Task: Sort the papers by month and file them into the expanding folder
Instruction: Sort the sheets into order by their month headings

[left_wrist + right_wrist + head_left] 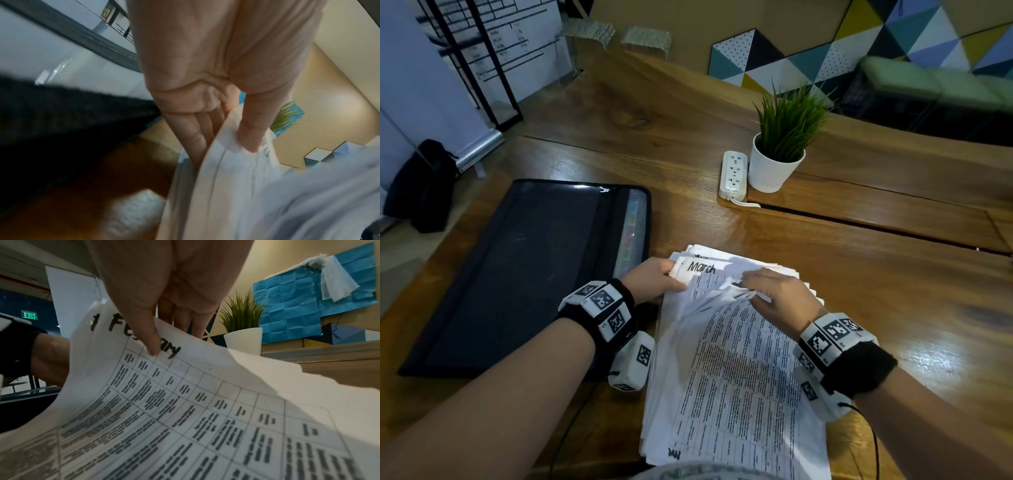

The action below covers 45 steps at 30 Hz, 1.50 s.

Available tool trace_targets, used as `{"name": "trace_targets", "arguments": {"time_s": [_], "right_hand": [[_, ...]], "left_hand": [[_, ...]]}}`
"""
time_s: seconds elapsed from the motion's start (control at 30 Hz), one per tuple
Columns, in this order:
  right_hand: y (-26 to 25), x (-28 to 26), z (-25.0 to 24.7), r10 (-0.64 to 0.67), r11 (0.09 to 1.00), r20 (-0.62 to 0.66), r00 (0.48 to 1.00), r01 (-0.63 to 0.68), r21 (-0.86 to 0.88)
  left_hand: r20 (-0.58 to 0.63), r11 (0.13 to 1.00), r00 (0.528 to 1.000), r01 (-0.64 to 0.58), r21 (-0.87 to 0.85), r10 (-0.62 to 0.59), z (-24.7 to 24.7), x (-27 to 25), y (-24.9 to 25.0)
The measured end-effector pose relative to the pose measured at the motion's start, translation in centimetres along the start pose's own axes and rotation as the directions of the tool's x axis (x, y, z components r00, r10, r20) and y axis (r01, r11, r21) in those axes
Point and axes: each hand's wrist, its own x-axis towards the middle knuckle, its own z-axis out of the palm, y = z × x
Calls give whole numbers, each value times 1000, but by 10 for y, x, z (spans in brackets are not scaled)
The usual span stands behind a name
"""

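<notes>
Writing on sheets: "March" handwritten in black marker on a sheet (700, 267) exposed at far end of paper stack (736, 394); right wrist view reads "1 Fe...ary" on the lifted sheet (185, 402), middle letters covered by thumb; short marker scrawl at near left corner of stack, unreadable.
Printed content: gridded tables with small dark text, too blurred to read.
Other writing: green "EXIT" sign (30, 315) in right wrist view only; whiteboard-like panel with lines at far left of head view, illegible.
Left hand (654, 279): pinching far left edge of several sheets, thumb on top, fingers (197, 129) underneath, seen plainly in left wrist view.
Right hand (779, 296): pinching top edge of a curled, lifted sheet, thumb on printed face, fingers behind.
Paper stack position: lying on wooden table (893, 308), near edge close to the body, just right of the folder.
Expanding folder (527, 274): black, flat on table at left; whether shut or unzipped cannot tell, mesh pocket along right side, touching or just beside left wrist.
Around: white power strip (733, 174) just beside white pot with green plant (779, 150), both well beyond stack; black bag on floor far left.
In the way: lifted sheet hides most of table in right wrist view; left wrist view heavily blurred at lower right.
View-only details: blue folded-paper wall piece visible in right wrist view only.
</notes>
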Motion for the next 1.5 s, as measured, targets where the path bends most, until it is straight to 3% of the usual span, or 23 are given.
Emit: {"name": "trace_targets", "arguments": {"time_s": [0.13,0.27,0.4,0.63,0.77,0.97,1.13,1.3,1.4,1.5], "right_hand": [[-8,-10,-7,18,998,88,996,-23,60],[-8,-8,-8,254,954,130,959,-270,130],[2,-2,-3,117,992,3,993,-117,49],[13,9,4,153,987,166,974,-160,27],[12,10,3,136,988,170,976,-145,44],[5,20,-3,108,989,211,972,-127,79],[6,10,-4,83,989,143,986,-99,109],[1,5,-4,54,998,160,986,-60,36],[-5,3,-7,98,995,191,977,-102,16],[-1,-3,-5,87,993,178,980,-99,60]], "left_hand": [[-52,1000,999,13,11,-13,-2,-1,1],[-133,999,991,-33,-39,28,0,0,3],[-132,990,985,-121,-76,110,3,-1,9],[-168,988,975,-151,-42,142,8,1,12],[-195,989,971,-147,-33,138,3,1,9],[-41,983,984,-177,-54,175,4,-2,14],[-72,988,994,-86,-131,77,1,0,5],[-64,973,993,-106,-205,94,5,0,1],[-131,974,976,-189,-123,173,4,-3,1],[-141,965,955,-250,80,259,5,-4,-6]]}}
